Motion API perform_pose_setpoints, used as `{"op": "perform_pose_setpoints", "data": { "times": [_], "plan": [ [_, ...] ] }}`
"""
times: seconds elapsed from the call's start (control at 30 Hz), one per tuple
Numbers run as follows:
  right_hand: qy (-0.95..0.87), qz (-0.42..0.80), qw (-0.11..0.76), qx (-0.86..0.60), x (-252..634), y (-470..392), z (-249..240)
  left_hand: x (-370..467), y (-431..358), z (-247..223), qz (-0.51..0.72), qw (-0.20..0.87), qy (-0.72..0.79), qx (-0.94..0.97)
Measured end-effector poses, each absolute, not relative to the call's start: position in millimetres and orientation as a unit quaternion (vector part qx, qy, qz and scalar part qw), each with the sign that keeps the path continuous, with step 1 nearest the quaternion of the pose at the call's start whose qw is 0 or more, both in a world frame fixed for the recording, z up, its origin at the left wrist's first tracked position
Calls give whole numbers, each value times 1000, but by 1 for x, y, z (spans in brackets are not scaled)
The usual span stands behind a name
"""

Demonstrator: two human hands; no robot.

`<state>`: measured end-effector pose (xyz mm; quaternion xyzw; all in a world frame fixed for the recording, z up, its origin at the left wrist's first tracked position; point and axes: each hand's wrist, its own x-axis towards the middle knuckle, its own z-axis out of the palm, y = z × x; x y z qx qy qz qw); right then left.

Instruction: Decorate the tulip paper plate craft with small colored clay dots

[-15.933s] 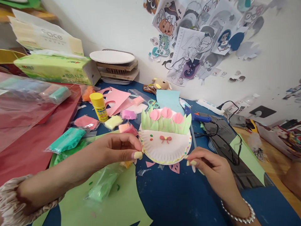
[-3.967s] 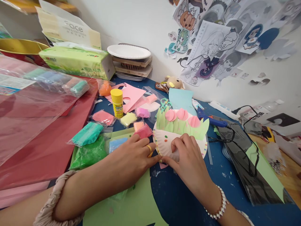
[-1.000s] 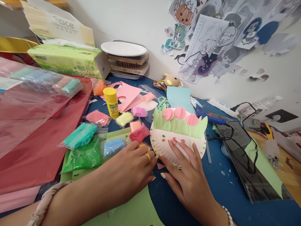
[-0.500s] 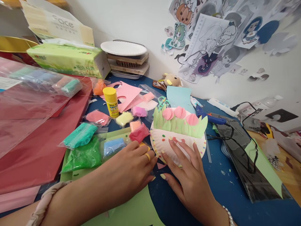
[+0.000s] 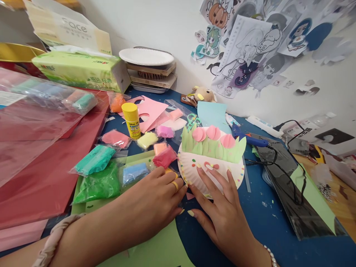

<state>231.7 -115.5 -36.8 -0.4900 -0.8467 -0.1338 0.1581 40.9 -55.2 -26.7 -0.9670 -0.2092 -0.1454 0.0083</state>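
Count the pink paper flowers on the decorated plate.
3, all along the plate's upper part: the left flower, the middle flower, and the right flower, which sits lowest. None appears hidden.

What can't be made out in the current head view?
- Left hand: most fingertips hidden by its own knuckles; can't tell whether it pinches anything.
- Paper plate: lower part covered by the right hand.
- Reddish bow: partly behind the right hand's fingertips.
- Yellow packet: mostly behind the left hand.
- Glue stick: fine print too small.
- Gold-rimmed bowl: cut off by left edge.
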Motion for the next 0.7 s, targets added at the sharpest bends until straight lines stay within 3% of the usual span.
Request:
{"op": "perform_pose_setpoints", "data": {
  "times": [0.7],
  "plan": [
    [-844, -127, 155, -498, 233, -115, -37, 40, -57, -26, -136, -3, -209, -968]
  ]
}}
